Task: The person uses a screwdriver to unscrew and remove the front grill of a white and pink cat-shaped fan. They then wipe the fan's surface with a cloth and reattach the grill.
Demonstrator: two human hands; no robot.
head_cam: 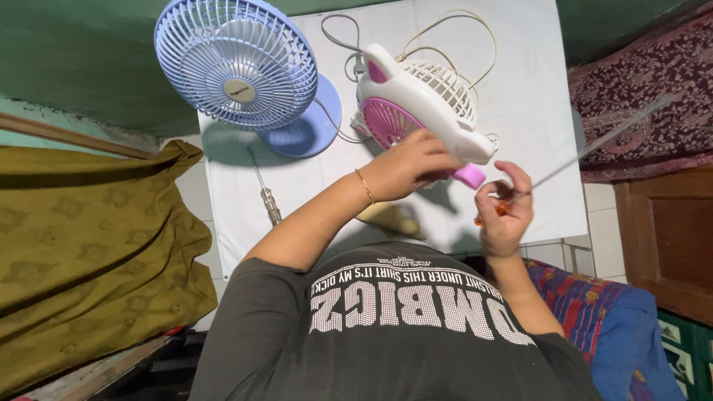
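A white sheet (520,134) lies flat and smooth over the floor, and everything else sits by it. From the near edge of the sheet two bare forearms reach out over it, both bent at the elbow. There are two fans. The blue fan (241,70) stands on the far left corner of the sheet, a round plastic cage of thin ribs on a round blue foot. The white fan (423,111) with a pink blade housing is lifted above the middle of the sheet, tilted over on its side, its glossy plastic body ending in a pink knob that points toward the near edge. The left hand (408,167), wearing one thin gold bangle at the wrist, is curled around the underside of this white fan and holds it up. Two pale cords loop on the sheet's far side behind the white fan. There are two screwdrivers. One screwdriver (265,197) with a thin metal shaft and a clear handle lies on the sheet's left part, just nearer than the blue fan. The right hand (505,208), raised above the sheet's near right part, is closed narrowly on the orange handle of a long screwdriver (587,148) whose thin shaft is blurred and slants out past the sheet's right edge.
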